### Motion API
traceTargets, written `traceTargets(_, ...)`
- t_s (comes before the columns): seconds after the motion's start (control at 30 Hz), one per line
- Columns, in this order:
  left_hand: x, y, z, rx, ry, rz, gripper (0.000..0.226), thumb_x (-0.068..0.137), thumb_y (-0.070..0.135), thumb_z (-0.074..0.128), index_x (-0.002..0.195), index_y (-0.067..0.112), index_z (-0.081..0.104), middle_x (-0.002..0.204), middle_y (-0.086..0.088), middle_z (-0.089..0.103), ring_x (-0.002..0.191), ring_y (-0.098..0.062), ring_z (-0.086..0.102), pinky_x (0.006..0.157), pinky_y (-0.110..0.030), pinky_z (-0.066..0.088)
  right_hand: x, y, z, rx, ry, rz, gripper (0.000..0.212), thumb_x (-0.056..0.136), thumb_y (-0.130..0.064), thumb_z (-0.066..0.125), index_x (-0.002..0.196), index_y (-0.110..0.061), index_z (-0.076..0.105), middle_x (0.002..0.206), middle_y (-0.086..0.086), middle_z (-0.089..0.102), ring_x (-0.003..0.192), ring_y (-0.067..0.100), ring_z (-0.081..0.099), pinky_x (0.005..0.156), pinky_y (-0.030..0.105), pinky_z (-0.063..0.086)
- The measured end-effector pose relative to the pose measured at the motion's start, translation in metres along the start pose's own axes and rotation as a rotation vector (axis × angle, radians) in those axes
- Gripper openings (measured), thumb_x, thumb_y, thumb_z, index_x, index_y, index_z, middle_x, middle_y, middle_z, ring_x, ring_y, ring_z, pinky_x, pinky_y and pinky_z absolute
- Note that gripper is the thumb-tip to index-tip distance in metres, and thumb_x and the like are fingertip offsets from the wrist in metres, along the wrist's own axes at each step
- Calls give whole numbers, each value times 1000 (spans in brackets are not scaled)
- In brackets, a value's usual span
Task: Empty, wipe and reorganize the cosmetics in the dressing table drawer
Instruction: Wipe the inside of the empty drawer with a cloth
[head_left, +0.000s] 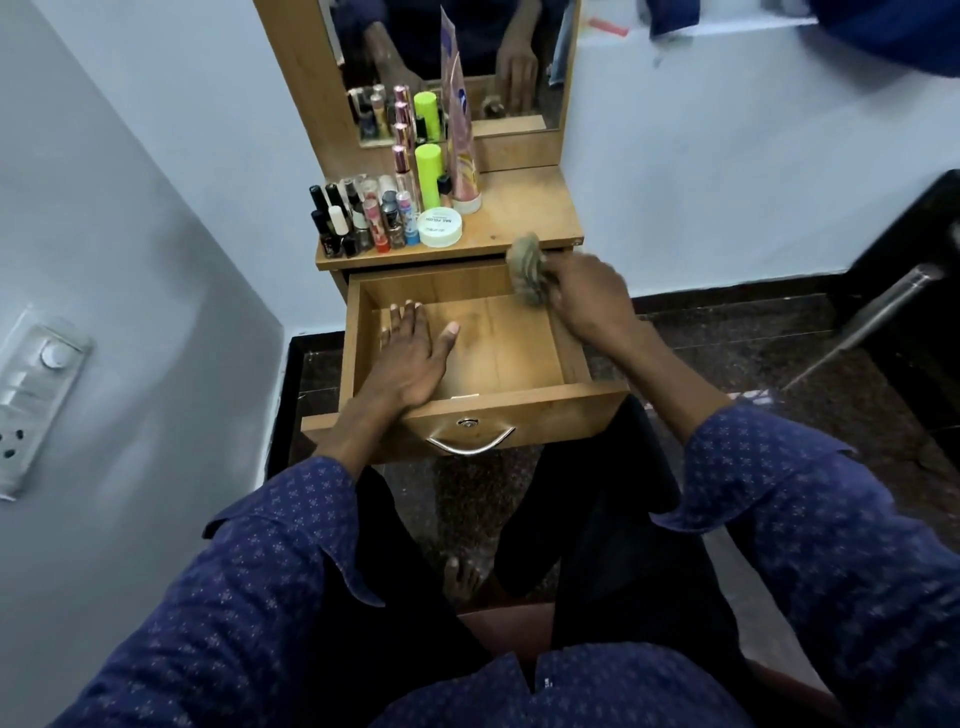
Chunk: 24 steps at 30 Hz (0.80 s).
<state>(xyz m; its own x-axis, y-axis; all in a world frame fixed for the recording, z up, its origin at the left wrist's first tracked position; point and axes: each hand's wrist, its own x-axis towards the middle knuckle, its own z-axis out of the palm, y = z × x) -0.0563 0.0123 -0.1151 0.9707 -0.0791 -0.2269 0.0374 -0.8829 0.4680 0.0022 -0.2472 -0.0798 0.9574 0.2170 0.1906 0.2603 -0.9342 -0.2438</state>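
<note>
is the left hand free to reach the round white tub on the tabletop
Probably yes: the left hand lies flat and holds nothing in the open drawer, and the white tub sits near the tabletop's front edge, unblocked.

Open wooden drawer (524, 405), cosmetics (384, 208) upright above.

The drawer (488, 343) was matt wood-grain laminate, like the worktop (524, 208) above it. Its handle (470, 446) and lock (467, 423) were shiny metal. A crumpled, rough cloth (527, 270) looked dull brown. At the worktop's left edge, small bottles (358, 218) shone glossy beside a smooth white plastic jar (440, 226). The floor (753, 343) was polished speckled stone
</note>
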Motion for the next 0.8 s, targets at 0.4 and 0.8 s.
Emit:
traceTargets(0.4,10,1,2,130,-92,62,86,107,64,26,165,11,-9,173,-7,-16,158,-21,-22,130,-42,-9,22,-15,38,-295,-80,-169,40,95,4,56,133,0,66,151,11,54,136,38,48,100,46,51)
traceTargets(0.8,19,22,11,14,-62,76,81,110,56,30,166,9,-4,175,-7,-11,159,-20,-19,126,-34,-9,10,-11,20,-183,-23,47,14,95,2,63,104,-5,71,109,14,71,94,32,69,69,37,50)
